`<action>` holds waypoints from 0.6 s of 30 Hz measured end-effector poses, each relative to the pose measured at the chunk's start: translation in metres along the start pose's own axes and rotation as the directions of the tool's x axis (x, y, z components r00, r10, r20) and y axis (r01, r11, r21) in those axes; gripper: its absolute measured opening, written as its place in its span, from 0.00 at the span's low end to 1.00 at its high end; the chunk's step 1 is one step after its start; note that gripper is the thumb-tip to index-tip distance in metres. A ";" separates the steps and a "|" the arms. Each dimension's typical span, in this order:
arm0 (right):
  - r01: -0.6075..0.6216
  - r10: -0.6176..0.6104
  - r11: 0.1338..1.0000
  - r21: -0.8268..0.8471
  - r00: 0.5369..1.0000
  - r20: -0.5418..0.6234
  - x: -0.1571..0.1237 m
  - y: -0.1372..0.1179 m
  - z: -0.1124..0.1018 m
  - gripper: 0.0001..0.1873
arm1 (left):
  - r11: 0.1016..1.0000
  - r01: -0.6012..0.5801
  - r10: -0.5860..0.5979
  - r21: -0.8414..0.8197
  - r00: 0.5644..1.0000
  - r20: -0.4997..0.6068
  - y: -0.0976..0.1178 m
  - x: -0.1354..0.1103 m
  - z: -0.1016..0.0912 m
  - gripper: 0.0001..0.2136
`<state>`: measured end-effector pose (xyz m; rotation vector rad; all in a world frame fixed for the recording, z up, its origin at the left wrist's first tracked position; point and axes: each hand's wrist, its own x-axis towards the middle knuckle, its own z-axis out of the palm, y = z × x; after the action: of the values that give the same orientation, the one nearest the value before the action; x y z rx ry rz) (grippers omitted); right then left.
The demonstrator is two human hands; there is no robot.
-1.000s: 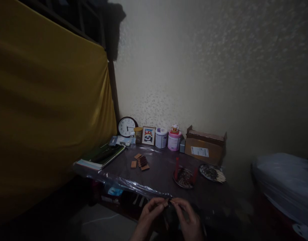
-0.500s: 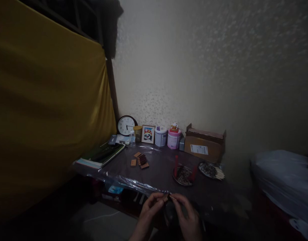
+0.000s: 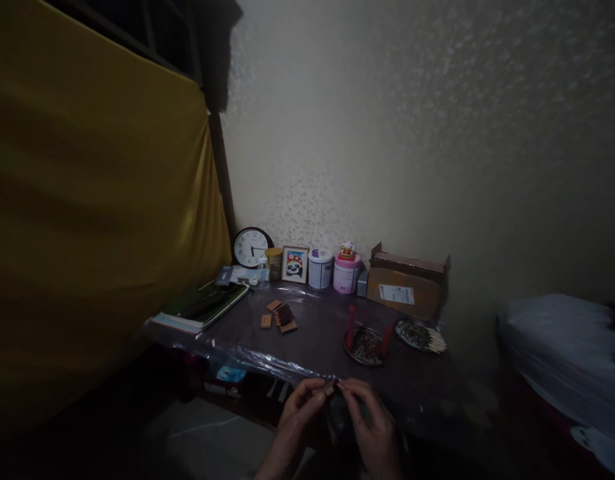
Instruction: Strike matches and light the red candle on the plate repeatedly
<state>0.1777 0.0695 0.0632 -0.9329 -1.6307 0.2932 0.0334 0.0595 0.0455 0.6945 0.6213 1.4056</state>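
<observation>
My left hand (image 3: 298,417) is closed, thumb and fingers pinching a small tan matchbox (image 3: 330,390) just beyond the table's front edge. Close beside it, my right hand (image 3: 371,420) is closed too, its fingertips on a thin stick that looks like a match, mostly hidden by the fingers. The two sets of fingertips nearly meet. On the table beyond, several similar tan and dark brown matchboxes (image 3: 285,319) lie in a loose pile. A round plate (image 3: 363,361) with upright red candles (image 3: 351,327) stands ahead of my right hand.
Another plate (image 3: 412,335) holds pale sticks (image 3: 437,341). Along the wall stand a clock (image 3: 251,247), a framed panda picture (image 3: 294,265), a white tub (image 3: 320,270), a pink tub (image 3: 346,275) and a cardboard box (image 3: 405,287). Books (image 3: 207,308) lie left; a yellow curtain (image 3: 97,200) hangs beside them.
Both hands stay together with the matchbox at nearly the same spot, the right fingertips slightly nearer to it. The whole view has shifted very slightly; the table things have not moved.
</observation>
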 end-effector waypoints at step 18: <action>0.076 -0.076 0.997 -0.029 0.997 0.000 -0.001 0.002 0.001 0.07 | 1.000 0.011 -0.010 0.013 1.000 -0.015 -0.001 0.000 -0.001 0.09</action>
<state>0.1774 0.0709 0.0610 -0.8904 -1.6690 0.2180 0.0331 0.0596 0.0445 0.6905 0.6454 1.3993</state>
